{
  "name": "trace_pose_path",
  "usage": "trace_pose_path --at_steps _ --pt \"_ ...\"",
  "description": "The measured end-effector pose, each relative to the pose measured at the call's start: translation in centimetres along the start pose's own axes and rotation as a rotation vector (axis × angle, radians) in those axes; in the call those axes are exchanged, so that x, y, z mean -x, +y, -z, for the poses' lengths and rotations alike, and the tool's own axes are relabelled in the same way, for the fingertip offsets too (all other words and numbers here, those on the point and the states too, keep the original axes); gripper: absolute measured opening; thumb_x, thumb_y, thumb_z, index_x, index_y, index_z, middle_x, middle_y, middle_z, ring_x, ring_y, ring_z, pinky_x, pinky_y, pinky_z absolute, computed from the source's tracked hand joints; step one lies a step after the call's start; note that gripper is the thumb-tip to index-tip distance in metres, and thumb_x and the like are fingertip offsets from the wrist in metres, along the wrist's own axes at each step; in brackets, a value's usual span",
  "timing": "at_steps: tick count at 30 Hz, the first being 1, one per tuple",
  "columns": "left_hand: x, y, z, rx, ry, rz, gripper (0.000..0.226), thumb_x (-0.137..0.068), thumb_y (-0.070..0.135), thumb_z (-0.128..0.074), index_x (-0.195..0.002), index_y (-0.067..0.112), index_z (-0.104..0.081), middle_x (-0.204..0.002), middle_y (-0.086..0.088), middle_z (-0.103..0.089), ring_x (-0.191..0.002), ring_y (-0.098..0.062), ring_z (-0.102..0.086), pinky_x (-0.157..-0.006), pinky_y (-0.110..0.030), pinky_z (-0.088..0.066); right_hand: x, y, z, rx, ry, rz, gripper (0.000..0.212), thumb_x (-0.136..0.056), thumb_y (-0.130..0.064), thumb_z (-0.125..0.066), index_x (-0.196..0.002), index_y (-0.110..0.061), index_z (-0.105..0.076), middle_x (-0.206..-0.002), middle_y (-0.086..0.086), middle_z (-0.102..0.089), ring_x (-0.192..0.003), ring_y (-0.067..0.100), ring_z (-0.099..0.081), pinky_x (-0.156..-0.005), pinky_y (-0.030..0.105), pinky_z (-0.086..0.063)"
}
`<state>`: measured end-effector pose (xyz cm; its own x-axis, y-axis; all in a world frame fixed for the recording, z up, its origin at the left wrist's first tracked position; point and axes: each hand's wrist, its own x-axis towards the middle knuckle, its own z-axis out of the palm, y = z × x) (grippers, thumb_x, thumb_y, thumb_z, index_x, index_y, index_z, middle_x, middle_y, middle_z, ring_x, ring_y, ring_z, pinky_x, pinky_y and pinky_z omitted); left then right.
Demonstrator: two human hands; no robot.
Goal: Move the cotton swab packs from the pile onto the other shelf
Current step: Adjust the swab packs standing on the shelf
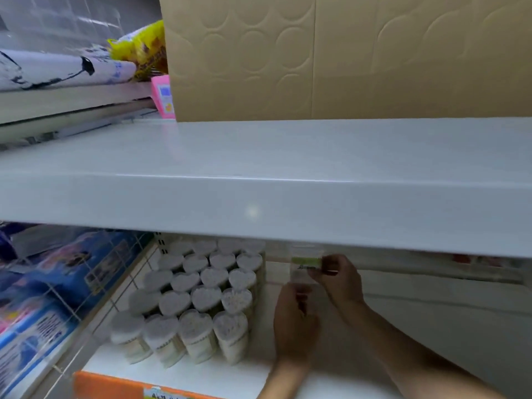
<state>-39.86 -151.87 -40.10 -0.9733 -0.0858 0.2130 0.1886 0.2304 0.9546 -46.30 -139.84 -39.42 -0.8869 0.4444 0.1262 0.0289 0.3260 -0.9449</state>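
Right now one clear cotton swab pack (pixel 305 268) with a green label is up in the air over the lower shelf (pixel 331 367), just beside the heart-shaped swab tubs (pixel 198 298). The right hand (pixel 338 279) pinches its top and the left hand (pixel 293 321) holds its bottom. I think it is being set down. No pile shows, so I cannot tell how many are left.

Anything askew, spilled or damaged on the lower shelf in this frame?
Nothing stands out. The heart-lidded swab tubs stand upright in tidy rows on the lower shelf; right of them, both hands, left hand and right hand, hold one clear swab pack. Blur hides fine detail.
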Motion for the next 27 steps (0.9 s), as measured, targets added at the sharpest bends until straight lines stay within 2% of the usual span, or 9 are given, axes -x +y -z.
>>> trace_pose_path --at_steps 2,6,9,15,17,22,24,26,27 --pt "0.7 0.1 0.7 -0.065 -0.013 -0.018 0.038 -0.076 -0.003 -0.05 -0.088 0.03 -0.063 -0.087 0.014 -0.066 -0.079 0.0 -0.061 -0.07 -0.018 -0.05 -0.2 0.1 -0.6 0.037 0.018 0.0 0.036 -0.068 -0.021 -0.092 -0.093 -0.02 -0.065 -0.077 -0.015 -0.065 -0.073 0.001 -0.062 -0.06 0.005 -0.04" --pt "1.6 0.2 1.7 -0.138 -0.07 -0.08 0.036 -0.076 -0.002 -0.047 -0.087 0.028 -0.063 -0.086 0.012 -0.065 -0.075 -0.003 -0.06 -0.066 -0.017 -0.045 -0.4 0.5 -1.3 0.092 0.055 -0.022 0.035 -0.07 -0.021 -0.09 -0.095 -0.017 -0.065 -0.082 -0.006 -0.066 -0.077 0.013 -0.061 -0.074 0.022 -0.043" --pt "1.9 0.0 2.1 -0.122 -0.052 -0.107 0.036 -0.074 -0.002 -0.046 -0.085 0.027 -0.064 -0.084 0.013 -0.065 -0.073 -0.001 -0.059 -0.064 -0.014 -0.042 -0.3 0.7 -1.5 0.09 0.089 -0.029 0.033 -0.07 -0.021 -0.089 -0.091 -0.019 -0.064 -0.081 -0.004 -0.067 -0.077 0.015 -0.061 -0.074 0.024 -0.043" --pt "2.3 -0.1 2.4 -0.105 -0.046 -0.07 0.038 -0.074 -0.002 -0.045 -0.084 0.029 -0.065 -0.084 0.013 -0.066 -0.072 -0.003 -0.061 -0.063 -0.014 -0.043 -0.1 0.8 -1.6 0.06 0.107 -0.03 0.033 -0.071 -0.02 -0.089 -0.089 -0.022 -0.061 -0.076 -0.017 -0.061 -0.077 0.013 -0.062 -0.065 0.018 -0.041" --pt "2.6 0.1 2.3 -0.104 -0.041 -0.065 0.038 -0.073 -0.002 -0.044 -0.084 0.028 -0.065 -0.083 0.013 -0.066 -0.072 -0.004 -0.061 -0.063 -0.016 -0.044 0.0 0.9 -1.5 0.048 0.101 -0.043 0.033 -0.072 -0.019 -0.088 -0.092 -0.02 -0.061 -0.079 -0.014 -0.062 -0.08 0.015 -0.063 -0.065 0.018 -0.042" --pt "2.8 0.9 1.3 -0.122 -0.093 0.01 0.037 -0.078 -0.005 -0.049 -0.088 0.025 -0.066 -0.087 0.011 -0.066 -0.074 -0.002 -0.06 -0.068 -0.02 -0.048 1.4 0.1 0.3 -0.01 0.071 -0.091 0.043 -0.074 -0.028 -0.088 -0.103 -0.012 -0.061 -0.097 0.002 -0.063 -0.088 0.019 -0.061 -0.078 0.03 -0.05" --pt "2.7 1.5 0.4 -0.154 -0.148 0.066 0.034 -0.081 -0.004 -0.051 -0.093 0.024 -0.066 -0.093 0.008 -0.066 -0.079 -0.004 -0.061 -0.074 -0.023 -0.05 2.0 0.1 2.1 -0.004 0.067 -0.138 0.034 -0.075 -0.033 -0.086 -0.09 -0.01 -0.065 -0.086 0.001 -0.066 -0.081 0.017 -0.063 -0.075 0.033 -0.051" --pt "2.7 2.3 -0.7 -0.2 -0.228 0.091 0.032 -0.082 -0.004 -0.051 -0.098 0.02 -0.067 -0.097 0.002 -0.067 -0.084 -0.013 -0.063 -0.081 -0.03 -0.051 2.5 0.3 4.6 0.074 0.038 -0.15 0.025 -0.079 -0.03 -0.082 -0.071 -0.013 -0.066 -0.065 -0.001 -0.063 -0.068 0.016 -0.062 -0.065 0.029 -0.044" --pt "2.7 2.8 -1.5 -0.22 -0.271 0.093 0.033 -0.083 -0.004 -0.051 -0.102 0.017 -0.067 -0.1 0.0 -0.067 -0.088 -0.017 -0.063 -0.085 -0.033 -0.051 2.7 0.5 6.1 0.122 0.021 -0.162 0.021 -0.081 -0.029 -0.079 -0.072 -0.014 -0.068 -0.066 -0.001 -0.065 -0.068 0.016 -0.063 -0.064 0.026 -0.041"
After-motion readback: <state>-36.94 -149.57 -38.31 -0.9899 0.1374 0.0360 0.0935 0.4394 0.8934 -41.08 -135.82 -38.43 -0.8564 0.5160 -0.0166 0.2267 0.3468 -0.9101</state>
